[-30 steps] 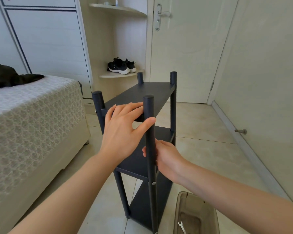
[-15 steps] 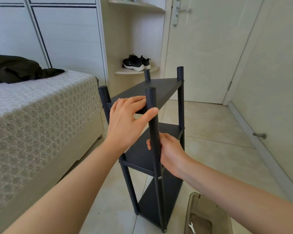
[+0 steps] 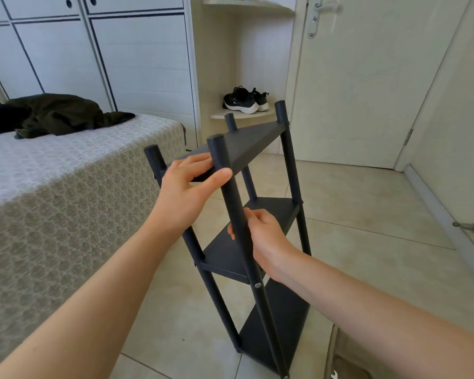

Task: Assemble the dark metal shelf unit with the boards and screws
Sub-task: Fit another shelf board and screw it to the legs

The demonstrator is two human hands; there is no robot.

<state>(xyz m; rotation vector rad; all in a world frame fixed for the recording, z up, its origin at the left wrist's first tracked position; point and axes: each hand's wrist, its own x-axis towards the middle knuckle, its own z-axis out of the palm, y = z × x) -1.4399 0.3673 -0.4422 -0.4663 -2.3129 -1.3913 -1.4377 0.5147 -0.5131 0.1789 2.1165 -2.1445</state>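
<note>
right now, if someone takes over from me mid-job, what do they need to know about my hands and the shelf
Left hand: grips the near edge of the top board, thumb across the front post.
Right hand: curled round that post at the middle board.
Shelf unit: on the floor tiles beside the bed.
Done: three boards sit between four posts; one screw shows.
Left: check the other joints, unclear from here. Wrench lies in the tray.

Bed [image 3: 66, 187] — dark clothes [image 3: 55, 114], sneakers [image 3: 244, 101]
</note>
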